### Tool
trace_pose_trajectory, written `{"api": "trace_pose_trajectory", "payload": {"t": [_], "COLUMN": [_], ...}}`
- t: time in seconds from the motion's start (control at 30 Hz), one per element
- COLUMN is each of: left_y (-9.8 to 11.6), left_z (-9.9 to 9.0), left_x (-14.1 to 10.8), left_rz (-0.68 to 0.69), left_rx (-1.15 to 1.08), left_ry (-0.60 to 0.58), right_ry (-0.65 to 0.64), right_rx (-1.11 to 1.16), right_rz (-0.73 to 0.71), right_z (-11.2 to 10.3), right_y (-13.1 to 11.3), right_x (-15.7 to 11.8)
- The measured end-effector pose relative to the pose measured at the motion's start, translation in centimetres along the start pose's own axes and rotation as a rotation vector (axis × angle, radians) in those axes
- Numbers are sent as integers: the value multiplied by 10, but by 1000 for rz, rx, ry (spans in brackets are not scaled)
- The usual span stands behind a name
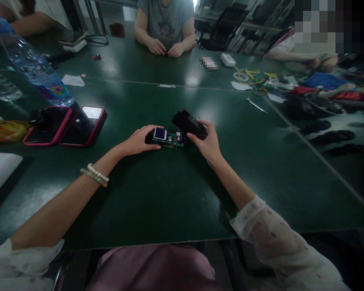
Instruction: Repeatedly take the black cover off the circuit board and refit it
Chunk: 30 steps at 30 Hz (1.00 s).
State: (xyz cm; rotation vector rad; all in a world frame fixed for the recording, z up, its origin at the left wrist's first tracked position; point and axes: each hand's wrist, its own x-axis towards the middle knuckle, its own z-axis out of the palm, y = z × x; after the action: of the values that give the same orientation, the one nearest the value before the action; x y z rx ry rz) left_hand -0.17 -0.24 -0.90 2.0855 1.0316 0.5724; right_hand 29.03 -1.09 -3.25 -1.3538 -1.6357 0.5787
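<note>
My left hand [139,140] pinches one end of a small green circuit board [171,140] between thumb and fingers. A little square screen [160,134] sits on the board near my fingertips. In my right hand [208,143] is a black plastic case [189,123], hollow on its upper side and tilted. Its lower end lies between my thumb and fingers. The case is just beyond and to the right of the board; whether the two touch I cannot tell. Both are held low over the dark green table [157,194].
Two phones in red cases [84,127] lie left of my hands, near a leaning water bottle [38,66]. A wrench [256,105] lies to the right, before a heap of cables [255,76]. Across the table sits a person in a grey shirt [166,22].
</note>
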Motion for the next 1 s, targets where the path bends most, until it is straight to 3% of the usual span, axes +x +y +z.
{"api": "trace_pose_trajectory", "payload": {"t": [0.13, 0.33, 0.57, 0.77, 1.0], "left_y": [-2, -2, -4, 8, 9], "left_z": [1, 3, 7, 3, 1], "left_x": [0, 1, 3, 1, 0], "left_rz": [13, -74, -61, 5, -31], "left_rx": [-5, 9, -21, 16, 7], "left_ry": [4, 42, 65, 40, 19], "right_ry": [-107, -229, -283, -361, -388], "right_rx": [143, 140, 112, -58, 2], "right_rz": [-25, -155, -249, -314, -312], "right_z": [0, 0, 4, 6, 8], "right_y": [-17, -38, -31, -32, -35], "right_x": [-4, -11, -11, -14, -17]}}
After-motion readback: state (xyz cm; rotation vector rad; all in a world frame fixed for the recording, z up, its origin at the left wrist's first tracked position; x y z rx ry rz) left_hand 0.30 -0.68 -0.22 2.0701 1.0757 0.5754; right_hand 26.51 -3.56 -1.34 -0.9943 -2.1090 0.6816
